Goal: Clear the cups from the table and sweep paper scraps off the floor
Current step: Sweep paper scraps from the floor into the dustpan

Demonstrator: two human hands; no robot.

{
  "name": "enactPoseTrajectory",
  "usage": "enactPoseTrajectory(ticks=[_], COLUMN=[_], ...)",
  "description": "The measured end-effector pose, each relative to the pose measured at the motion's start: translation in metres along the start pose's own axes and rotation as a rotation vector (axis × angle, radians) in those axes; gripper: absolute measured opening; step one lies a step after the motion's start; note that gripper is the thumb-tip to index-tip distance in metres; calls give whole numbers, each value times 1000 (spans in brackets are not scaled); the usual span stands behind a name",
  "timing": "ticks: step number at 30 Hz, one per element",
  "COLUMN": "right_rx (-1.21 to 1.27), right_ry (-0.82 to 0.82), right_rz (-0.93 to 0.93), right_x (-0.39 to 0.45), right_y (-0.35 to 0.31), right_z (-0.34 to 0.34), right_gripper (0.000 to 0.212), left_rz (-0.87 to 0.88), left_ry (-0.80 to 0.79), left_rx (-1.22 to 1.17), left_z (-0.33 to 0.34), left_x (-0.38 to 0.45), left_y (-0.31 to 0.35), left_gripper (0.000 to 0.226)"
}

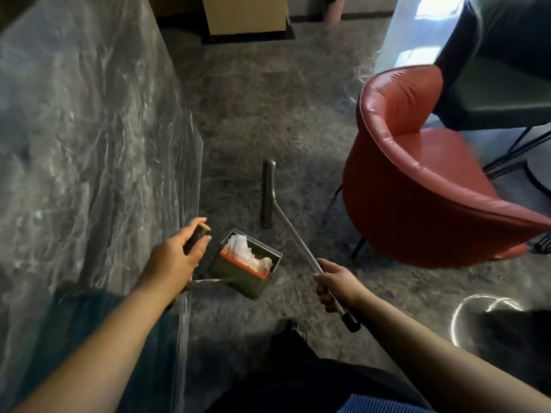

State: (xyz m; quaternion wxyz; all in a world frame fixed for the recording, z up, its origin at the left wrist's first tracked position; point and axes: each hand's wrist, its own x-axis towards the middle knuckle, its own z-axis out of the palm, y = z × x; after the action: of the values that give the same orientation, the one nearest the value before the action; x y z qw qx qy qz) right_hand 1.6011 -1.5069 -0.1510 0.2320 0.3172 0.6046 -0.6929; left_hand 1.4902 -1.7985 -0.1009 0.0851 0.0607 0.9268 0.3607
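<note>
The grey mottled floor (268, 114) carries a red chair (417, 186) at three o'clock, a green chair (501, 96) at two, and a beige cabinet (244, 16) at twelve.

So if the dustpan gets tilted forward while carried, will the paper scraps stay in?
Probably not. The paper scraps look thin and light, heaped loosely at the open mouth of the dustpan. The left hand holds only its long handle, so the pan could swing easily.

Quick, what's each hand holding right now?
Left hand: grips the dustpan handle.
Right hand: grips the broom handle.
</note>
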Motion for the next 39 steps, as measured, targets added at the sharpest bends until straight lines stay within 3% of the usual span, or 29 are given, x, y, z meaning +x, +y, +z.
enactPoseTrajectory(ticks=[10,21,29,39], right_rx=[52,191,211,216], right_ry=[45,102,90,77], right_rz=[16,47,13,13], right_x=[189,366,505,647], right_y=[-195,-379,-525,-719], right_z=[9,16,-42,-130], right_gripper=[19,22,21,26], left_rz=[36,146,137,146], left_ry=[28,-98,-50,-16], left_rx=[-92,-33,40,-91], left_z=[-37,-60,-38,-11], left_x=[263,565,774,1015], left_y=[29,52,94,179], left_gripper=[35,37,35,37])
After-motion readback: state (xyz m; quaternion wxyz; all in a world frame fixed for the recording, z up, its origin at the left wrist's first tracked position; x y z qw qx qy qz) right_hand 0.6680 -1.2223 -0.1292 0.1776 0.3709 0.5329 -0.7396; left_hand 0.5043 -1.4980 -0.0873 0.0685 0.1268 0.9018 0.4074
